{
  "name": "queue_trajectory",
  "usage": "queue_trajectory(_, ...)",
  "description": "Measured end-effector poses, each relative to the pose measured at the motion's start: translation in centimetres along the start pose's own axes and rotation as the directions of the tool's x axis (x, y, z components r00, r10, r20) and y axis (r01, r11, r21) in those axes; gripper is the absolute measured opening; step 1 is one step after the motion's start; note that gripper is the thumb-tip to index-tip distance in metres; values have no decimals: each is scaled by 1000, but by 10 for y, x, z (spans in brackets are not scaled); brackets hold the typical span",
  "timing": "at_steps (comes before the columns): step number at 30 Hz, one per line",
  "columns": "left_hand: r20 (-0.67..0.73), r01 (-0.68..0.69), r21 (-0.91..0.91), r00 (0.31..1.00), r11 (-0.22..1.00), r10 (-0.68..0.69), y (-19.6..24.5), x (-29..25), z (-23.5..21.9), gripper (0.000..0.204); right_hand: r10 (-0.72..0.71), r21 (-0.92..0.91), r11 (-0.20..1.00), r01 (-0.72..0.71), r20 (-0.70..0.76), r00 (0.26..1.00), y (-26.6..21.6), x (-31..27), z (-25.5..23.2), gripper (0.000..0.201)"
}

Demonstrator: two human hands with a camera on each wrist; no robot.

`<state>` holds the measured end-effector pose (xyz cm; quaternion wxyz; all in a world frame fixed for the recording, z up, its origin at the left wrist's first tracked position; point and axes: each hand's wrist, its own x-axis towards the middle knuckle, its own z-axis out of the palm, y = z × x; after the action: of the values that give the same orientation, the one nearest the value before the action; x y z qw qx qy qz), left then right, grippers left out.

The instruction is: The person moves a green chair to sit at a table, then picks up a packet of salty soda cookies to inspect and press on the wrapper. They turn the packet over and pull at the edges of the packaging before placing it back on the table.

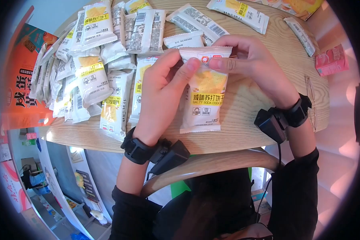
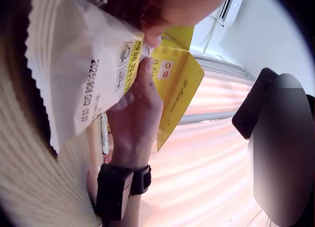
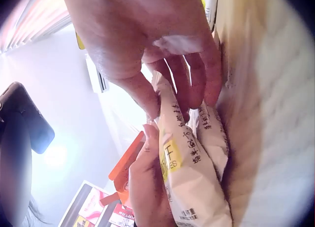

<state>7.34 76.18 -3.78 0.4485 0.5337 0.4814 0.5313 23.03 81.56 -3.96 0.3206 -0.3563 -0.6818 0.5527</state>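
Note:
A white and yellow packet of salty soda crackers (image 1: 206, 114) stands between my two hands, its printed front toward me. My left hand (image 1: 158, 96) pinches the top left of the packet, thumb on the front. From the other side my right hand (image 1: 256, 60) pinches the top right, its thumb pointing at the left thumb just below the crimped top edge. In the left wrist view the packet's lower end (image 2: 74, 84) shows a printed date and a zigzag edge. The right wrist view shows the packet from the side (image 3: 192, 173), right fingers behind its top.
Many similar packets (image 1: 94, 76) lie heaped on the wooden table (image 1: 244, 120) to the left and behind. An orange box (image 1: 24, 92) stands at the left. At the right are a lone packet (image 1: 300, 36), a small pink box (image 1: 332, 60) and eyeglasses (image 1: 311, 104).

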Motion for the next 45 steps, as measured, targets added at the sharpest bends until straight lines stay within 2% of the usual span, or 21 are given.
queue_trajectory(3,43,12,-26,999,1000,-10,-1,0,-2,16,45,53,998,-45,-8,999,-6,-2,1,28)
queue_trajectory(6,61,46,-48,997,998,-43,-2,-1,-1,13,13,76,997,-13,2,1000,-9,-4,3,23)
queue_trajectory(9,96,59,48,993,997,-63,-3,-2,-6,11,18,76,997,-21,35,999,-9,-4,5,22)
queue_trajectory(11,41,-53,155,998,986,48,-4,-1,-8,11,49,87,995,-55,63,997,-11,-4,4,23)
queue_trajectory(12,40,-54,154,998,987,48,-6,-1,-8,11,79,98,991,-88,88,993,-12,-4,3,23)
queue_trajectory(14,4,-156,187,987,970,158,-8,-1,-7,10,76,129,988,-89,99,992,-13,-3,4,23)
queue_trajectory(18,22,-177,200,984,964,176,-8,-1,-12,9,114,135,982,-131,129,985,-8,-1,-2,23)
queue_trajectory(22,50,-42,-44,998,998,44,-7,0,-15,10,131,226,961,-158,129,983,-12,0,3,21)
queue_trajectory(24,59,-3,-136,998,991,11,-4,1,-12,12,145,228,961,-154,54,988,-11,0,2,19)
queue_trajectory(26,20,36,-258,999,965,-32,2,2,-4,25,110,234,966,-109,12,994,-12,0,0,17)
queue_trajectory(30,103,3,-293,994,956,29,-2,3,-4,42,24,284,959,-12,-40,999,-11,-1,-9,13)
queue_trajectory(31,148,-8,-230,988,973,43,-6,2,-5,48,16,281,960,-4,-41,999,-10,0,-12,13)
queue_trajectory(33,194,-38,-165,979,986,70,-3,1,-7,54,41,419,908,5,-99,994,-9,1,-17,14)
queue_trajectory(34,270,77,-175,963,982,-27,2,0,-8,56,25,409,912,21,-107,994,-9,3,-17,14)
queue_trajectory(35,347,186,-175,931,967,-116,6,0,-7,57,27,463,884,69,-198,980,-8,4,-16,15)
queue_trajectory(36,357,160,-179,930,971,-87,8,-1,-6,57,32,509,852,125,-288,957,-7,5,-17,16)
queue_trajectory(38,409,311,-188,887,932,-214,10,-5,-2,59,13,487,861,146,-308,951,-5,4,-20,18)
queue_trajectory(40,437,302,-130,872,944,-219,12,-4,-6,53,-63,564,802,194,-244,968,-9,4,-17,33)
queue_trajectory(42,306,350,-226,911,909,-275,15,-3,-9,43,-49,584,787,198,-260,964,-15,7,-19,31)
queue_trajectory(43,317,337,-228,913,913,-258,15,-5,-12,43,-38,606,780,159,-209,977,-17,8,-23,27)
queue_trajectory(45,55,127,-304,992,944,-115,13,-6,-18,36,30,608,790,85,-177,984,-18,8,-29,21)
